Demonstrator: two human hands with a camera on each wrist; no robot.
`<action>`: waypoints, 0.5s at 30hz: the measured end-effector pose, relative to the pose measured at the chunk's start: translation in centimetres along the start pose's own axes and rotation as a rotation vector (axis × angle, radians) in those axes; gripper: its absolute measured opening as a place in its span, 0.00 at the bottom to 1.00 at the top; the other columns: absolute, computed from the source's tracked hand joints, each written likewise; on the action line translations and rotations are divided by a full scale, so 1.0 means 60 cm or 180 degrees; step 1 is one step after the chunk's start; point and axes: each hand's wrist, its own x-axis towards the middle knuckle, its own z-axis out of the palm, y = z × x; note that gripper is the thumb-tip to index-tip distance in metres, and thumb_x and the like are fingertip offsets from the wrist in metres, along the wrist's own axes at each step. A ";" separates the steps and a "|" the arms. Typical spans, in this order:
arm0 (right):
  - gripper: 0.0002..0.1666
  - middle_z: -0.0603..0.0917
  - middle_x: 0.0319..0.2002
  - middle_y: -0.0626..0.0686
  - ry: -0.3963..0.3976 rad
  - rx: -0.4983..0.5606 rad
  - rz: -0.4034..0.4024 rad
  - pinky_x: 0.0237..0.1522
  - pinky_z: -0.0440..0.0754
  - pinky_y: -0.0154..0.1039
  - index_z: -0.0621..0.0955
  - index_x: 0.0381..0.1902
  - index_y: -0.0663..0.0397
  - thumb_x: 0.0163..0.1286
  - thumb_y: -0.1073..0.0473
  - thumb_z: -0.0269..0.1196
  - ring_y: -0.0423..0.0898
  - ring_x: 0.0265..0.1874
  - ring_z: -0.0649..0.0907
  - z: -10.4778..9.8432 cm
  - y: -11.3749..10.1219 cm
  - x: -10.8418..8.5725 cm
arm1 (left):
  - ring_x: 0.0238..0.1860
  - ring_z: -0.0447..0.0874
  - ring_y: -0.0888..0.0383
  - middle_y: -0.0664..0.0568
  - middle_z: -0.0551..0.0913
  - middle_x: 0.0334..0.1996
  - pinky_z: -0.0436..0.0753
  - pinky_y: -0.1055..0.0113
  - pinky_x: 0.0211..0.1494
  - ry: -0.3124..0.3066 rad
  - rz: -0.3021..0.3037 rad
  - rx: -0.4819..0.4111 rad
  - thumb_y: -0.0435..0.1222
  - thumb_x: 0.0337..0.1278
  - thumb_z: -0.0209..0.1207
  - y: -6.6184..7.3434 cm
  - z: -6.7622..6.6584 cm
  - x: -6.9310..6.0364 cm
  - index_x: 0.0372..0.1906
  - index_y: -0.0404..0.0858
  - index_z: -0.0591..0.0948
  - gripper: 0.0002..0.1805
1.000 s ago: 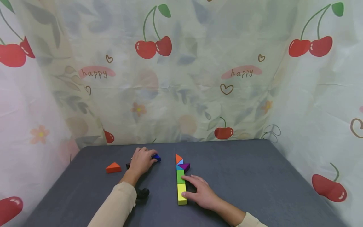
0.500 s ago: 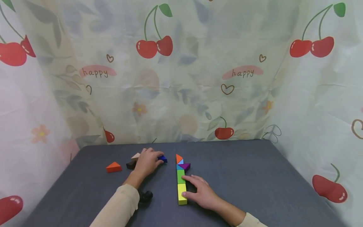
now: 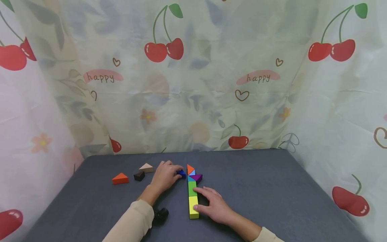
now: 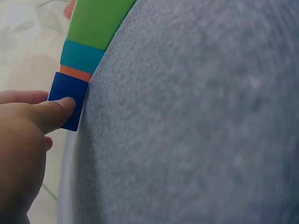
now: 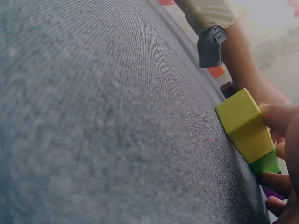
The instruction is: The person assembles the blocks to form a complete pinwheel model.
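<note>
My left hand (image 3: 165, 174) pinches a dark blue triangular block (image 3: 181, 173), just left of a row of coloured blocks. In the left wrist view the thumb lies on the face of this blue block (image 4: 70, 84). Running away from me, the row has a yellow block (image 3: 193, 201), a green block (image 3: 192, 190), a small blue triangle (image 3: 190, 178), a light blue triangle (image 3: 192, 172) and an orange triangle (image 3: 190, 168). A purple triangle (image 3: 197, 177) juts out to the right. My right hand (image 3: 215, 205) touches the yellow block with its thumb and the green one with a finger.
On the left of the dark table (image 3: 272, 195) lie an orange triangular block (image 3: 120, 179), a dark brown block (image 3: 139, 176) and a pale wooden triangle (image 3: 146, 168). A black wrist camera (image 3: 161, 215) sits by the left sleeve. Patterned cloth (image 3: 193, 84) surrounds the table.
My left hand has slid right with the blue triangular block, up near the row. This uncovers the brown and pale wooden blocks. The right hand stays in place.
</note>
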 end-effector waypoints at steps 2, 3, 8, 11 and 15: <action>0.35 0.73 0.65 0.50 -0.0002 -0.0004 -0.0003 0.62 0.57 0.69 0.74 0.67 0.38 0.63 0.36 0.64 0.58 0.68 0.64 0.000 0.000 0.000 | 0.34 0.72 0.60 0.60 0.86 0.37 0.69 0.63 0.41 0.0008 0.0005 -0.0013 0.46 0.52 0.71 0.002 0.002 0.001 0.48 0.51 0.87 0.17; 0.35 0.73 0.65 0.50 -0.0004 -0.0008 0.0002 0.62 0.57 0.69 0.74 0.67 0.38 0.63 0.36 0.64 0.58 0.68 0.64 0.001 0.000 0.000 | 0.34 0.72 0.60 0.60 0.86 0.37 0.69 0.63 0.41 0.0013 0.0002 -0.0016 0.46 0.51 0.71 0.002 0.003 0.001 0.48 0.51 0.87 0.17; 0.36 0.73 0.65 0.50 -0.0031 -0.0001 0.0029 0.62 0.57 0.69 0.73 0.67 0.37 0.63 0.35 0.64 0.58 0.68 0.63 0.001 0.000 0.001 | 0.35 0.73 0.59 0.60 0.86 0.36 0.70 0.63 0.42 0.0036 -0.0106 -0.0134 0.44 0.51 0.71 0.008 0.005 -0.001 0.49 0.51 0.86 0.18; 0.36 0.73 0.65 0.50 -0.0044 0.0013 0.0052 0.62 0.57 0.69 0.73 0.67 0.37 0.63 0.35 0.64 0.58 0.68 0.63 0.001 0.001 0.002 | 0.36 0.74 0.58 0.60 0.85 0.37 0.70 0.62 0.44 0.0042 -0.0201 -0.0215 0.43 0.51 0.71 0.011 0.007 -0.001 0.48 0.51 0.85 0.16; 0.36 0.73 0.65 0.50 -0.0048 0.0020 0.0070 0.62 0.56 0.69 0.73 0.67 0.37 0.63 0.35 0.64 0.58 0.68 0.63 0.001 0.001 0.002 | 0.38 0.75 0.58 0.60 0.85 0.38 0.70 0.62 0.45 0.0029 -0.0310 -0.0270 0.42 0.52 0.71 0.013 0.010 0.001 0.46 0.52 0.86 0.14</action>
